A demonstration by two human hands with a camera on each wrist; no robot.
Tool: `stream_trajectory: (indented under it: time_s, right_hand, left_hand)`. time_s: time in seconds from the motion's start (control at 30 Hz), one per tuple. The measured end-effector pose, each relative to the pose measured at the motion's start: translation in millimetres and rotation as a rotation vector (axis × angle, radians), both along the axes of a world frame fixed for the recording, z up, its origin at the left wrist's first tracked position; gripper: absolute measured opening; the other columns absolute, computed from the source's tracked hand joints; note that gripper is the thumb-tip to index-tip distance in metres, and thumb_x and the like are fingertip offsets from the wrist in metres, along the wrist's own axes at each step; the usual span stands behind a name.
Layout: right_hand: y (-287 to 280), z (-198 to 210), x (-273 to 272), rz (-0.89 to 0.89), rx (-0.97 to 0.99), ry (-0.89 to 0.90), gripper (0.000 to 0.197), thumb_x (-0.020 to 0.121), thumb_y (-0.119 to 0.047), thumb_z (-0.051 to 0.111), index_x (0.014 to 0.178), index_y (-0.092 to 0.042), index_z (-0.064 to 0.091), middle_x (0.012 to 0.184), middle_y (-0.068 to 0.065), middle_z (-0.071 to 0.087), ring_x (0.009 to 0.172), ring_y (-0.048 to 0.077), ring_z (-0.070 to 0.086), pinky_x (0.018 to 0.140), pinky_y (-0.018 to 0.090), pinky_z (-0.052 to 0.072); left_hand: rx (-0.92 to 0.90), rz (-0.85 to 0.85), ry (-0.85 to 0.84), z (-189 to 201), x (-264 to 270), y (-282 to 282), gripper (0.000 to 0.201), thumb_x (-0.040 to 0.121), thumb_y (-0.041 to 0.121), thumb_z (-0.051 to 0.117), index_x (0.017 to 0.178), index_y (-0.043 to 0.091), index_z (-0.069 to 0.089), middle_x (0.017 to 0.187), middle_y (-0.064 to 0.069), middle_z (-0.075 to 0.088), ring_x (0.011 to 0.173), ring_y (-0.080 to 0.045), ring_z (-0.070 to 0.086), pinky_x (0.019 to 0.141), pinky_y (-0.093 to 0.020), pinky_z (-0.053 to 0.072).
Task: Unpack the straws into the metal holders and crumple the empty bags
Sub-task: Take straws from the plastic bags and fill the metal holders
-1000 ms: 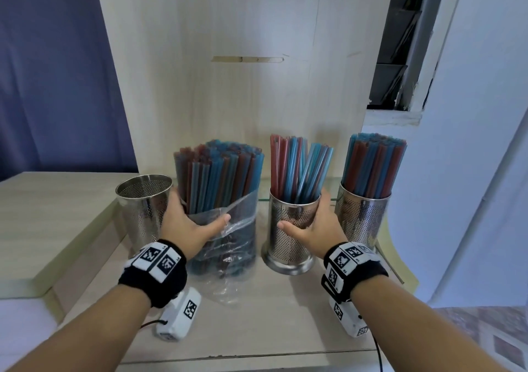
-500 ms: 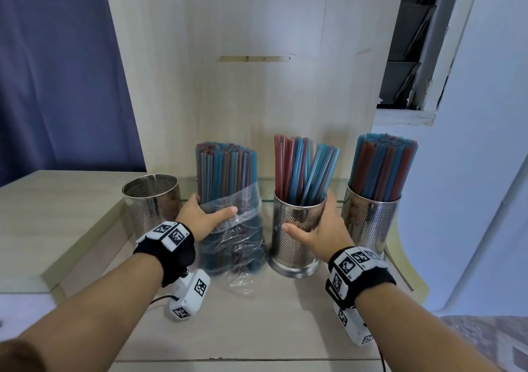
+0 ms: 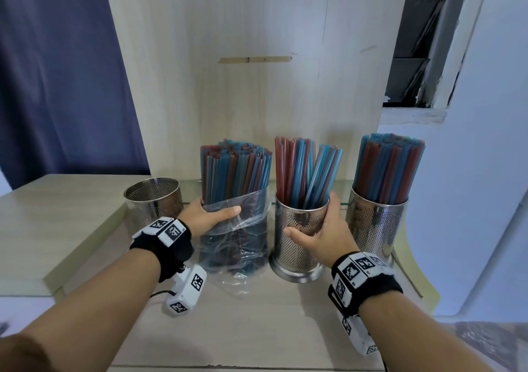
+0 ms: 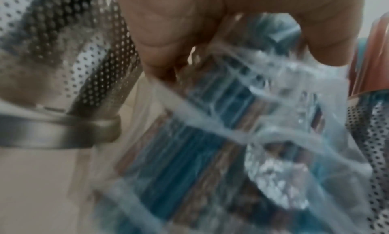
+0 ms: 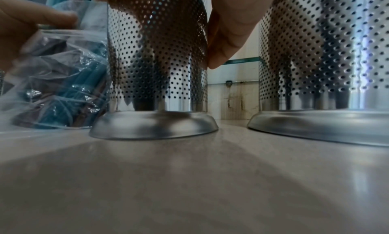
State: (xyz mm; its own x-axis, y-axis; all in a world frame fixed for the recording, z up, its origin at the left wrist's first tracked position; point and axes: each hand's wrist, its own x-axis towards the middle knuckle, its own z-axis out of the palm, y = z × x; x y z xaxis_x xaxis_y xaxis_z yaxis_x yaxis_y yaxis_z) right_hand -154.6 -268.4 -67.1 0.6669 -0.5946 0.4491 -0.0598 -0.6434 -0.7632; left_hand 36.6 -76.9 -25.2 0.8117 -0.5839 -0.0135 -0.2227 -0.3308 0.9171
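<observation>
My left hand (image 3: 210, 214) grips a clear plastic bag (image 3: 237, 246) that stands upright on the shelf, its rim rolled down around a thick bundle of red and blue straws (image 3: 235, 171). The left wrist view shows the bag (image 4: 242, 137) close up and blurred, crinkled under my fingers (image 4: 168, 38). My right hand (image 3: 320, 228) wraps the middle metal holder (image 3: 297, 246), which is partly filled with leaning straws (image 3: 305, 171). An empty perforated holder (image 3: 153, 200) stands left of the bag. A full holder (image 3: 377, 226) stands at the right. The right wrist view shows the middle holder (image 5: 155, 71) flat on the shelf.
A wooden back panel (image 3: 257, 71) rises right behind the row. A raised wooden step (image 3: 57, 214) lies to the left, and the shelf's curved edge (image 3: 420, 271) falls away to the right. Bare shelf surface (image 3: 257, 328) lies in front of the holders.
My left hand has pushed the bag's rim lower and pulled the straw bundle upright and tighter. My right hand keeps its hold on the middle holder. The camera has moved closer.
</observation>
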Motion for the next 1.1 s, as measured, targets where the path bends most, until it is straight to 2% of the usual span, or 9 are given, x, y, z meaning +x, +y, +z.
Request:
stream_trajectory:
  time_s: [0.1,0.23,0.37,0.7,0.8,0.87,0.93,1.03,1.1]
  right_hand:
    - [-0.3,-0.7,0.3,0.008,0.001,-0.008,0.111,0.060,-0.048,0.090,0.146,-0.023,0.024,0.127,-0.015,0.052,0.118,0.004,0.053,0.104,0.024,0.042]
    - [-0.6,-1.4,0.7,0.003,0.000,-0.004,0.114,0.059,-0.052,0.089,0.147,-0.022,0.023,0.133,-0.011,0.054,0.120,0.006,0.054,0.105,0.026,0.042]
    - [0.3,0.1,-0.3,0.010,0.007,-0.014,0.112,0.060,-0.048,0.090,0.146,-0.022,0.024,0.127,-0.015,0.052,0.117,0.003,0.052,0.101,0.020,0.039]
    - [-0.5,-1.4,0.8,0.019,0.001,-0.029,0.112,0.059,-0.048,0.091,0.145,-0.023,0.024,0.127,-0.016,0.051,0.119,0.004,0.051,0.103,0.021,0.039]
    - [-0.5,-1.7,0.9,0.022,0.000,-0.039,0.110,0.059,-0.048,0.091,0.145,-0.025,0.025,0.127,-0.017,0.051,0.119,0.004,0.052,0.103,0.021,0.039]
    - [-0.5,-1.8,0.9,0.027,0.007,-0.048,0.109,0.059,-0.048,0.091,0.144,-0.026,0.026,0.127,-0.017,0.053,0.119,0.004,0.053,0.102,0.022,0.040]
    - [-0.2,-2.1,0.8,0.032,0.007,-0.055,0.108,0.058,-0.048,0.091,0.143,-0.028,0.027,0.127,-0.017,0.054,0.119,0.003,0.053,0.103,0.023,0.041]
    - [0.9,-0.8,0.2,0.033,0.005,-0.054,0.107,0.060,-0.045,0.092,0.143,-0.026,0.027,0.125,-0.019,0.053,0.117,0.002,0.052,0.100,0.018,0.039]
    - [0.8,0.2,-0.2,0.032,0.009,-0.051,0.107,0.060,-0.043,0.092,0.144,-0.025,0.027,0.122,-0.021,0.051,0.115,0.001,0.052,0.097,0.015,0.037]
  left_hand:
    - [0.057,-0.006,-0.060,10.9,-0.5,0.6,0.058,0.078,0.049,0.074,0.124,0.019,0.056,0.100,0.004,0.062,0.080,-0.002,0.058,0.064,-0.013,0.042]
    - [-0.029,0.113,-0.253,22.6,-1.4,-1.4,0.091,0.059,0.066,0.077,0.130,0.013,0.053,0.112,0.003,0.064,0.101,-0.015,0.063,0.084,-0.025,0.051]
    - [0.011,0.267,-0.423,29.7,-5.7,-4.1,0.110,0.071,0.064,0.073,0.150,0.005,0.023,0.147,-0.009,0.043,0.132,-0.024,0.044,0.109,-0.038,0.038]
    - [-0.126,0.192,-0.424,32.4,0.3,-8.8,0.096,0.076,0.053,0.075,0.149,0.013,0.027,0.147,-0.006,0.046,0.129,-0.017,0.047,0.105,-0.031,0.038]
    - [-0.153,0.094,-0.375,29.2,-2.5,-13.6,0.134,0.049,0.074,0.079,0.152,0.025,0.008,0.155,-0.005,0.032,0.138,-0.021,0.038,0.112,-0.041,0.034]
    - [-0.020,0.086,-0.415,23.9,-5.4,-18.5,0.157,0.036,0.071,0.085,0.151,0.030,-0.015,0.162,-0.007,0.012,0.145,-0.025,0.024,0.118,-0.046,0.025]
    - [0.057,0.109,-0.405,16.2,-3.8,-23.8,0.163,0.037,0.059,0.092,0.150,0.028,-0.022,0.163,-0.009,0.009,0.145,-0.027,0.025,0.118,-0.043,0.025]
    - [0.031,0.119,-0.326,9.0,2.4,-23.2,0.143,0.039,0.057,0.094,0.151,0.018,0.014,0.147,-0.009,0.045,0.131,-0.027,0.048,0.109,-0.042,0.040]
    - [-0.033,0.135,-0.308,4.2,5.1,-18.9,0.100,0.048,0.044,0.095,0.131,0.015,0.049,0.116,0.001,0.065,0.107,-0.018,0.063,0.099,-0.037,0.050]
